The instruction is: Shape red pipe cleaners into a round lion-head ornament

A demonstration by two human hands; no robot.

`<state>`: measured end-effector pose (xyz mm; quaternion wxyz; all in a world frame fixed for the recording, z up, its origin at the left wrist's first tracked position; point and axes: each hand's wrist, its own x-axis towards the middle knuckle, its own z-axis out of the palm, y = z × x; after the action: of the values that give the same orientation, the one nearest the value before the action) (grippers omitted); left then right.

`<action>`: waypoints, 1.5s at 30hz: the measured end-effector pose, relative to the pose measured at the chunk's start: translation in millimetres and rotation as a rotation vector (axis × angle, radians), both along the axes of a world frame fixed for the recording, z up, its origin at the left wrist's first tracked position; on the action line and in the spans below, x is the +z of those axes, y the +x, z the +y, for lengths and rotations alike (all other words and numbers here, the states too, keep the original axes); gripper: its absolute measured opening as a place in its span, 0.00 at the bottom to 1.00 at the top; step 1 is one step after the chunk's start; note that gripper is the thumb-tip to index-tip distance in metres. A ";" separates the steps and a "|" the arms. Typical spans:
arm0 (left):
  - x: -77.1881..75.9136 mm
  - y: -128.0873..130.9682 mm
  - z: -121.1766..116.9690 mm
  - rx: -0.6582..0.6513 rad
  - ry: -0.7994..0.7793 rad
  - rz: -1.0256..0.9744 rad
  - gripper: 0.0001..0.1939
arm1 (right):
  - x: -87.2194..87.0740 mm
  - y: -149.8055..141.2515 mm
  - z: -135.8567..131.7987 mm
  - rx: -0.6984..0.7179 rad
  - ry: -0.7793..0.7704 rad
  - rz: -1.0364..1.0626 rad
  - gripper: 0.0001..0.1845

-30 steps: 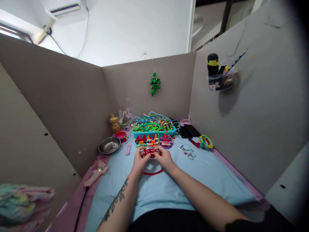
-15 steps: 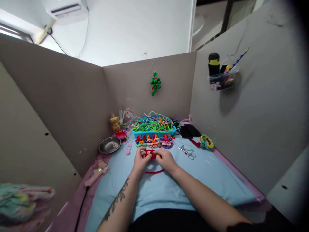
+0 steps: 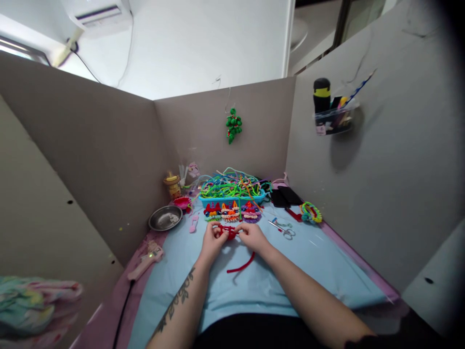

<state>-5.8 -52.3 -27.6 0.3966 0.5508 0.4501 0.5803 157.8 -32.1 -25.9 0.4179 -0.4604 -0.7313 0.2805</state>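
Note:
My left hand [image 3: 211, 241] is closed, pinching a small red knotted cord piece [image 3: 229, 233] above the blue table cover. On the piece's other side my right hand [image 3: 254, 240] is closed too, with fingertips gripping a strand of its red cord. A loose red cord end [image 3: 241, 268] hangs in a curve below my right hand. Just beyond my hands, several colourful knotted figures [image 3: 230, 212] stand in a row before a blue basket [image 3: 218, 199] heaped with coloured cords.
Scissors [image 3: 286, 233] lie to the right, near black phones [image 3: 286, 197] and a yellow-green cord coil [image 3: 311, 213]. On the left are a metal bowl [image 3: 160, 224], a pink tag [image 3: 193, 223] and a pink glue gun [image 3: 145, 263] with a black cable. Grey partitions [image 3: 225, 160] enclose the table.
My right hand has drawn slightly away from the red piece, with a strand showing between. The loose cord end has swung down and right.

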 end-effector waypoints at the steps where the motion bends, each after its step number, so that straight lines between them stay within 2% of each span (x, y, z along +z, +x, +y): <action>1: -1.2 -0.6 0.8 0.000 -0.002 0.001 0.18 | -1.3 -0.4 0.9 0.009 -0.009 0.000 0.18; 6: -6.1 -2.0 3.6 0.016 -0.023 0.004 0.20 | 0.4 0.4 -0.4 0.084 -0.080 0.050 0.18; 12: -9.5 -3.0 5.7 0.007 -0.031 -0.020 0.21 | 7.5 3.3 -8.4 0.373 -0.152 0.066 0.15; 14: -10.2 -4.2 6.2 0.012 -0.039 -0.034 0.22 | 6.3 2.8 -7.4 0.352 -0.174 0.065 0.12; 16: -10.4 -5.3 6.5 0.010 -0.061 -0.064 0.23 | 4.4 2.3 -4.9 0.250 -0.141 0.056 0.10; 20: -10.4 -6.5 6.8 -0.019 -0.114 -0.134 0.26 | 1.2 1.9 -0.1 0.081 0.063 -0.028 0.10; 24: -10.4 -6.6 6.4 -0.036 -0.146 -0.172 0.27 | -2.0 0.8 2.1 0.052 0.202 -0.074 0.06; 28: -7.7 -4.8 3.8 -0.059 -0.102 -0.125 0.29 | -4.3 -1.5 2.3 0.020 0.166 -0.152 0.05; 36: 1.5 -1.0 -2.0 -0.086 -0.066 0.031 0.40 | -7.0 -4.3 3.4 0.069 0.140 -0.228 0.10; 41: -0.3 -0.4 -1.3 -0.054 -0.032 0.085 0.40 | -6.9 -3.6 4.2 0.094 0.131 -0.238 0.10; 45: 0.4 0.4 -1.8 -0.060 -0.015 0.083 0.39 | -3.0 -2.5 1.3 0.180 0.129 -0.200 0.11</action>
<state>-5.4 -54.1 -27.3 0.3990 0.5847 0.4537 0.5413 155.3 -30.7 -28.9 0.3450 -0.3909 -0.8239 0.2220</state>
